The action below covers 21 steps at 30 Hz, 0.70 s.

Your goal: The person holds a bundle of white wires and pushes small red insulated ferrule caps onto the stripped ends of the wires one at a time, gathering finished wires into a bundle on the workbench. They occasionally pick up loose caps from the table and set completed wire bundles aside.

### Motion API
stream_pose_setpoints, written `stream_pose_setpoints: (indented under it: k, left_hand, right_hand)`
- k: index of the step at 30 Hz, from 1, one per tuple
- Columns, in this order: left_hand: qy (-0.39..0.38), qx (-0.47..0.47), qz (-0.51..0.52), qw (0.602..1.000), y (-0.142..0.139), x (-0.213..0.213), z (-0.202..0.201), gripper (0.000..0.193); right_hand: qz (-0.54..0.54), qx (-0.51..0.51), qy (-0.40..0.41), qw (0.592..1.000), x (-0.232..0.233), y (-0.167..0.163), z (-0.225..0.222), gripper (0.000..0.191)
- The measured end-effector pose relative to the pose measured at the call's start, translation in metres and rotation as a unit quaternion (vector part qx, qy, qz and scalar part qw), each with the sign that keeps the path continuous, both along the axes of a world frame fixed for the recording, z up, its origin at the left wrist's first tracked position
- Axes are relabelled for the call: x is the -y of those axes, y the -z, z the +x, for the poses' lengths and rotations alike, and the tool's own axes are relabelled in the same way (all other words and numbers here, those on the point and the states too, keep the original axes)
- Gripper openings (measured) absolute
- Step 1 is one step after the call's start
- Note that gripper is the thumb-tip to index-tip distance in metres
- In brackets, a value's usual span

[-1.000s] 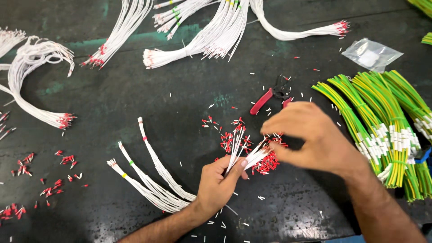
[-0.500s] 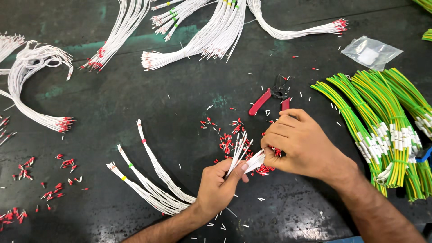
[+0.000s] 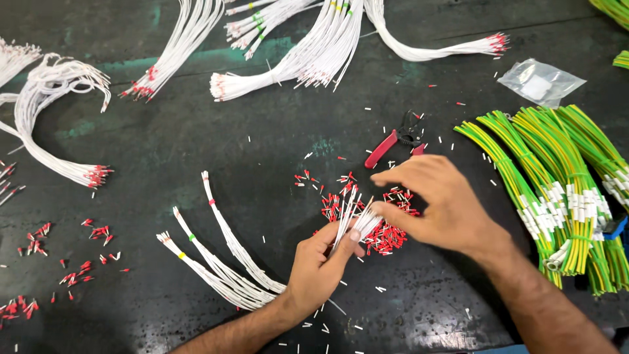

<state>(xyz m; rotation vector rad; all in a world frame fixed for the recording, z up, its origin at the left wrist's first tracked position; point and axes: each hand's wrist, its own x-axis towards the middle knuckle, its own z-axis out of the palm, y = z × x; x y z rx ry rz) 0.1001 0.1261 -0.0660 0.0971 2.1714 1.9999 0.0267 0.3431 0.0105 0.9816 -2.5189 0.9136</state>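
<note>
- Table [image 3: 196,151] holds white bundles with red tips [image 3: 262,82] far above the ferrule pile [image 3: 386,233], apparently finished.
- Right hand [image 3: 436,210] over that pile, fingers pinching a wire end.
- Left hand [image 3: 321,265] below-left of it grips bare-ended white wires [image 3: 223,262], still untipped.

Dark worktable [image 3: 196,151], white wire bundles [image 3: 308,65], green-yellow wire bundles [image 3: 557,170], red ferrules [image 3: 386,233], red-handled pliers [image 3: 393,144], clear plastic bag [image 3: 540,82]

A dark, almost black worktable [image 3: 196,151] filled the whole view, its surface scuffed and streaked with worn green patches toward the far edge. Light glinted softly off the near edge.
</note>
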Motion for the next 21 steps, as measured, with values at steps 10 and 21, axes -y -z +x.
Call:
stream_pose_setpoints:
  k: [10, 21]
  left_hand:
    - [0.058, 0.023, 0.053, 0.997, 0.002, 0.003, -0.003, 0.035]
    - [0.032, -0.025, -0.002, 0.999, -0.002, 0.000, -0.001, 0.029]
  right_hand:
    - [-0.095, 0.238, -0.040, 0.966, 0.007, 0.034, 0.000, 0.029]
    - [-0.058, 0.027, -0.075, 0.995, 0.002, 0.012, -0.001, 0.017]
